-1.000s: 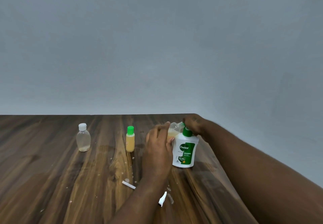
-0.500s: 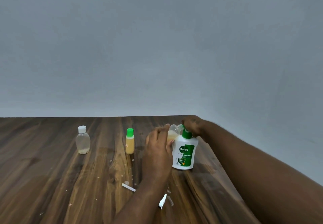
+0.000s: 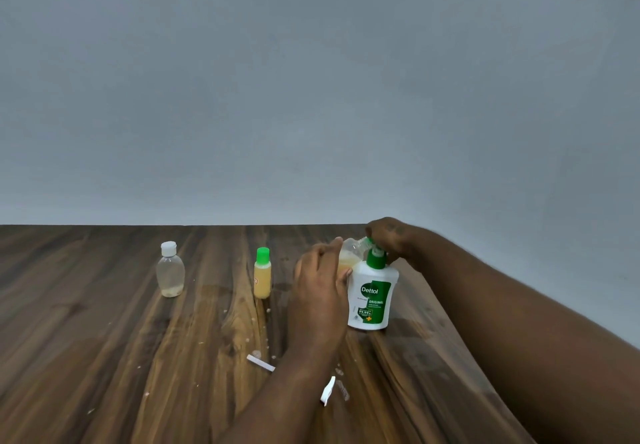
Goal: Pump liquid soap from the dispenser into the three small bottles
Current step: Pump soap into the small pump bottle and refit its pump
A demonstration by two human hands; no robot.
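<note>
A white Dettol soap dispenser [image 3: 372, 296] with a green pump stands on the wooden table [image 3: 104, 357]. My right hand [image 3: 391, 239] rests on top of the pump head. My left hand [image 3: 320, 281] grips a small clear bottle [image 3: 349, 253], tilted with its mouth at the pump nozzle; yellowish soap sits in its lower part. To the left stand a small bottle with a green cap [image 3: 262, 274], full of yellow soap, and a clear bottle with a white cap [image 3: 169, 274] holding a little liquid at the bottom.
Small white scraps lie near my left forearm: a strip [image 3: 260, 363] and a bent piece [image 3: 328, 391]. Crumbs dot the wood. A plain grey wall [image 3: 311, 97] stands behind the table. The table's right edge runs diagonally under my right arm.
Both hands stay at the dispenser with hardly any shift. The view has tilted slightly, so everything sits a little lower in the frame than one second ago.
</note>
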